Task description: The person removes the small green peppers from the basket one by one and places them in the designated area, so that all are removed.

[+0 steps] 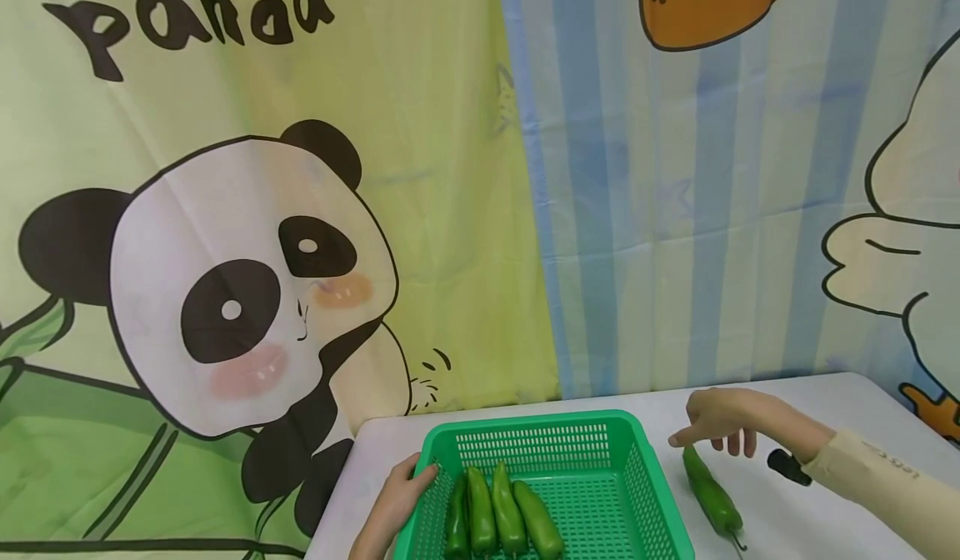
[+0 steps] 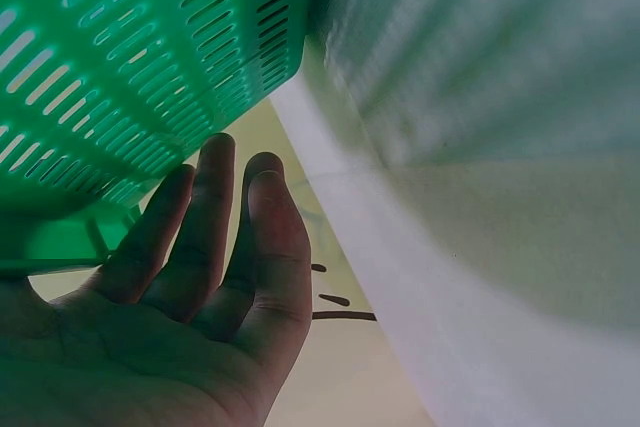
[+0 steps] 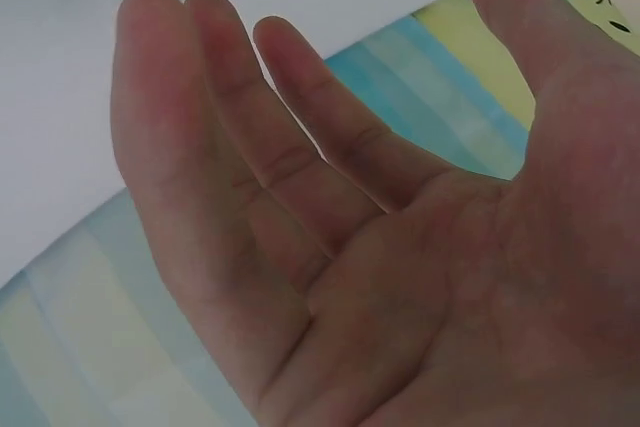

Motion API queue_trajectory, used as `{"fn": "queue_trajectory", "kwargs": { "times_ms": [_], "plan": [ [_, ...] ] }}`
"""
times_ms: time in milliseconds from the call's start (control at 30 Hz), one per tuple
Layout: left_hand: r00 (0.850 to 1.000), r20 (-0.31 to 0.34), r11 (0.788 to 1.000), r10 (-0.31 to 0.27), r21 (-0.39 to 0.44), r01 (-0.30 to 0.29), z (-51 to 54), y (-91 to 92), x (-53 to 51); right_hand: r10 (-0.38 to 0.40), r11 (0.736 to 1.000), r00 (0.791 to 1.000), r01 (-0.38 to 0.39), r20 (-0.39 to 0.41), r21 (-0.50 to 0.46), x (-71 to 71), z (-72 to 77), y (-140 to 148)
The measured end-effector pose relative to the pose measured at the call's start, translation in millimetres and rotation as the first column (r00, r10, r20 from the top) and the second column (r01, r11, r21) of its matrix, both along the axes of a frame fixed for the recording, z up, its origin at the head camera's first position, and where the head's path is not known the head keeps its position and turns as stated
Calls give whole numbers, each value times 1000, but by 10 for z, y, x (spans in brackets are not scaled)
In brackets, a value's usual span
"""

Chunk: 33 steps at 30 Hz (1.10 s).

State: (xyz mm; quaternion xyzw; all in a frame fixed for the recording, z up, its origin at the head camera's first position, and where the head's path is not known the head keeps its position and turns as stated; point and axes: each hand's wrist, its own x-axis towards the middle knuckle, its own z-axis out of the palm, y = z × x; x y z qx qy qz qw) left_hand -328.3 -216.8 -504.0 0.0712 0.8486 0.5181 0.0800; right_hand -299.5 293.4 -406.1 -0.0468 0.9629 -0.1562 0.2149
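Note:
A green plastic basket point(image 1: 528, 420) with slotted walls stands on the white table. My left hand point(image 1: 393, 497) holds it at the left rim, thumb over the edge. In the left wrist view the fingers point(image 2: 205, 212) lie along the outside of the slotted wall. Several green peppers point(image 1: 510, 510) lie side by side in the basket's left part. One more green pepper point(image 1: 711, 493) lies on the table right of the basket, stem toward me. My right hand point(image 1: 723, 418) is over its far tip, fingers loosely extended, gripping nothing; whether a fingertip touches it I cannot tell.
The white tabletop point(image 1: 832, 410) reaches back to a printed curtain point(image 1: 465, 210) with a panda and blue stripes. A small black device point(image 1: 789, 467) sits at the right wrist. The basket's right part shows bare slotted floor.

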Motion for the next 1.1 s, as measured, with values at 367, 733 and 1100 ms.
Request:
{"fn": "queue_trajectory", "kwargs": {
  "times_ms": [367,733,1100],
  "plan": [
    [999,-31,1000,-8,-10,8,-4,6,-10,22,997,997,-27,-71,-75,30,345,-267],
    [1000,-18,1000,-5,-11,5,-21,-8,-16,104,989,988,-114,-112,-90,45,509,-626],
    [1000,-10,1000,-11,10,11,-24,-11,-5,201,967,971,-219,-130,-134,12,502,-996]
  ]
}}
